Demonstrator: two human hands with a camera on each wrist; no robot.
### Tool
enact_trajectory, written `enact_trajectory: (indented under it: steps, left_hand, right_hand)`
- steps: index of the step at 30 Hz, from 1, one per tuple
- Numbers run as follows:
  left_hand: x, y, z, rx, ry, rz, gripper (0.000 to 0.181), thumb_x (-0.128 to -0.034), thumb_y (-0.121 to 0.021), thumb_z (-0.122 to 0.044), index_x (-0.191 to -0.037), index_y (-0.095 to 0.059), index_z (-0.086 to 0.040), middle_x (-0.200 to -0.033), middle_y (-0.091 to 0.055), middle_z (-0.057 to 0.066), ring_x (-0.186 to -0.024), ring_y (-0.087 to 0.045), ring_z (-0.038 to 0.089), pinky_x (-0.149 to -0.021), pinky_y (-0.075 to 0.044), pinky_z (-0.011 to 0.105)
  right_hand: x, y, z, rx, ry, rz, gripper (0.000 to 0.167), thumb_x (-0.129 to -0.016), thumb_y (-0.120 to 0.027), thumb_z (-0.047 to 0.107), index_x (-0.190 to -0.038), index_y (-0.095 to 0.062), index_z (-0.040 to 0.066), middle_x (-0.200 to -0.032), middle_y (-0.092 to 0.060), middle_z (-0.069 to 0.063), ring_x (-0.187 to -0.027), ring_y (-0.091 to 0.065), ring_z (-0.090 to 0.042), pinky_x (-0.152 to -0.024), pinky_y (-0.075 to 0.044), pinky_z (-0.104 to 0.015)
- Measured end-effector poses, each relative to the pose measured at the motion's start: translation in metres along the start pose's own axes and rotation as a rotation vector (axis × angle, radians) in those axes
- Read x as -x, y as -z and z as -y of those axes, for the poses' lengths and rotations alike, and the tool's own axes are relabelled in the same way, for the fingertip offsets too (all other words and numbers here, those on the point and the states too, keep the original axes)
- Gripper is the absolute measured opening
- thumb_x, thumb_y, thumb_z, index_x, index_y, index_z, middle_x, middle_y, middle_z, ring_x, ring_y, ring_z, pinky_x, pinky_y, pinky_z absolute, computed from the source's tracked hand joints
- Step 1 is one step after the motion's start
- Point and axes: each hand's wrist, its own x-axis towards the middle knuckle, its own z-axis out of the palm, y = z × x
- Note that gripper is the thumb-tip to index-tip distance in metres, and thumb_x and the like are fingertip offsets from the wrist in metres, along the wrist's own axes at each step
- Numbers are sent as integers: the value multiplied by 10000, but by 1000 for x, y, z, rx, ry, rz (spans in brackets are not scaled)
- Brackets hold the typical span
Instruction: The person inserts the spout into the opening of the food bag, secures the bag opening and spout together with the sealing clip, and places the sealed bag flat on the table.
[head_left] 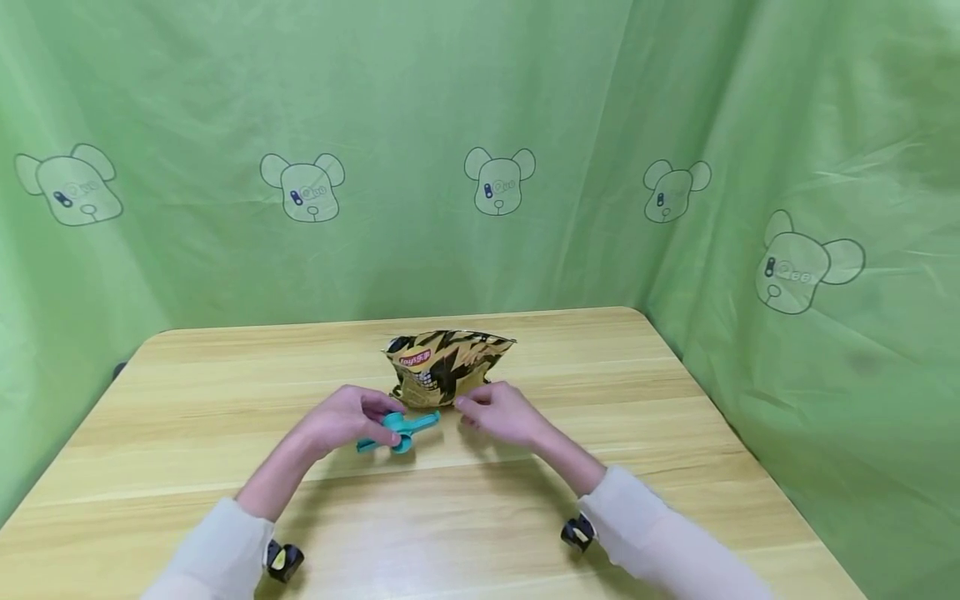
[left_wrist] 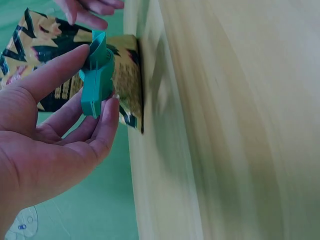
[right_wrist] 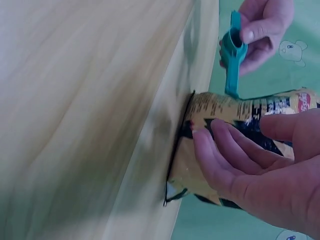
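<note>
A teal plastic clip (head_left: 403,427) with a round middle is pinched between the thumb and fingers of my left hand (head_left: 347,422), in front of the bag. The left wrist view shows the clip (left_wrist: 97,82) between thumb and fingertips of my left hand (left_wrist: 55,120). A gold and black snack bag (head_left: 446,367) stands upright on the table. At the bag's lower right is my right hand (head_left: 506,412), fingers loosely bent and holding nothing. In the right wrist view those fingers (right_wrist: 220,155) lie before the bag (right_wrist: 200,150); whether they touch it I cannot tell.
The light wooden table (head_left: 585,375) extends around the bag on both sides. Green curtains (head_left: 405,125) with printed bear heads hang behind it and along the sides. A dark object (head_left: 118,369) shows at the table's left edge.
</note>
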Motion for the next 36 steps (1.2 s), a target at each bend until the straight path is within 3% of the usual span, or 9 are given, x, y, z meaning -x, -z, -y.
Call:
enact_trajectory:
  steps: [9, 15, 20, 26, 32, 36]
  left_hand:
    - [-8, -11, -10, 12, -14, -12, 540, -763, -877, -157, -1256, -696, -34, -1046, -736, 65, -910, -663, 187, -798, -540, 308]
    - [-11, -15, -12, 51, -30, -12, 559, -751, -875, -132, -1264, -684, -21, -1059, -728, 102, -915, -664, 188, -792, -543, 295]
    - [-12, -14, -12, 74, -37, 0, 521, -798, -851, -146, -1274, -674, -27, -1081, -720, 105, -946, -661, 187, -848, -545, 333]
    - [-13, -12, -10, 113, -3, -5, 401, -964, -695, -280, -1285, -668, -41, -1064, -730, 58, -996, -654, 191, -1021, -471, 473]
    - [-15, -12, -6, 159, -2, 14, 383, -999, -643, -277, -1238, -680, 19, -888, -730, 37, -881, -641, 197, -940, -475, 392]
    - [-16, -12, -5, 172, -8, -11, 340, -985, -662, -245, -1188, -702, 24, -854, -730, 30, -844, -643, 192, -880, -479, 345]
  right_hand:
    - [-6, -13, 4, -224, -42, 83, 327, -1044, -560, 208, -1064, -704, -85, -950, -729, -263, -828, -731, -354, -784, -620, -434]
    - [-9, -17, 0, -323, -66, 43, 235, -1026, -561, 110, -1093, -672, -86, -963, -711, -250, -828, -715, -292, -771, -617, -336]
    - [-9, -17, -1, -360, -70, 17, 216, -1017, -566, 88, -1107, -658, -86, -999, -702, -264, -863, -716, -309, -782, -612, -319]
    - [-10, -16, 0, -377, -64, -15, 211, -1017, -567, 88, -1106, -657, -81, -1023, -695, -280, -895, -717, -356, -808, -613, -356]
    - [-11, -18, 0, -374, -62, -35, 209, -1015, -568, 83, -1114, -653, -81, -1022, -699, -272, -830, -722, -268, -824, -612, -374]
    - [-10, -18, 2, -387, -59, -38, 207, -1014, -567, 71, -1116, -647, -89, -1012, -701, -267, -832, -724, -268, -821, -614, -376]
